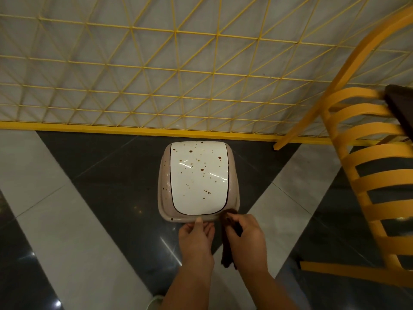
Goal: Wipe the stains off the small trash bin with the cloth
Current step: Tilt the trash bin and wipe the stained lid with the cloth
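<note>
Wiping looks barely begun: the small trash bin below the yellow fence has brown stains across its lid; left hand steadies its near rim, right hand pinches the dark cloth at the near-right corner

Both forearms enter from bottom centre of frame, reaching up toward middle. Left hand lower centre, palm down, thumb stretched forward, fingers curled under out of sight. Right hand just beside it to right, fingers curled, gripping dark cloth hanging between hands.
</note>
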